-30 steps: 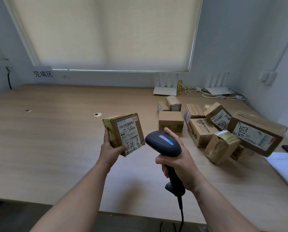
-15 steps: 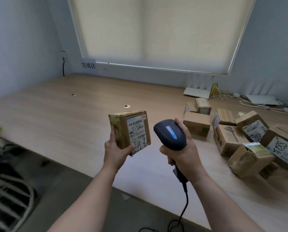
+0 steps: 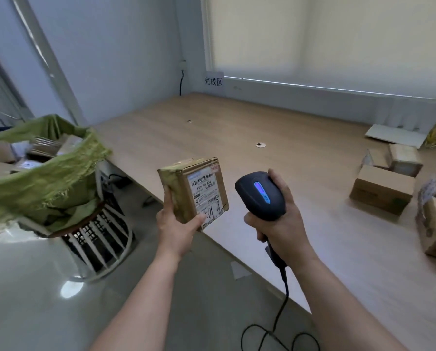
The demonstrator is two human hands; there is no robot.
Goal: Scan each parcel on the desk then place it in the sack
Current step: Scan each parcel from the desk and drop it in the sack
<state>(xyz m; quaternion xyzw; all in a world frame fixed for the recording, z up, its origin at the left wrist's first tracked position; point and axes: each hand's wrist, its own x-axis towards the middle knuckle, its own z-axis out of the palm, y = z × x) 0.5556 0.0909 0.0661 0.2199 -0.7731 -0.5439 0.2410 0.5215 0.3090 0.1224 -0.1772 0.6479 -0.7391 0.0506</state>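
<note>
Brown cardboard fills our left hand (image 3: 179, 229): a small parcel (image 3: 194, 190) wrapped in yellowish tape, gripped from below with the thumb on one side face and the fingers curled under the bottom edge, its printed label turned toward us. It hangs in the air just off the near edge of the desk (image 3: 275, 127), over the floor. Our right hand (image 3: 279, 224) is wrapped tight around the handle of the black scanner (image 3: 261, 195), whose blue light glows on top and whose cord trails down toward the floor. The scanner's head sits just beside the parcel, apart from it. We judge the scanning of this parcel to be at its end or just done, though nothing here confirms a successful read. To our left the green sack (image 3: 42, 176) stands open on a white wire stand, with several boxes already showing inside it. What comes next, as we see it, is to swing the parcel leftward over the sack's mouth and let it drop in. More parcels (image 3: 382, 190) wait on the desk's right side.
</note>
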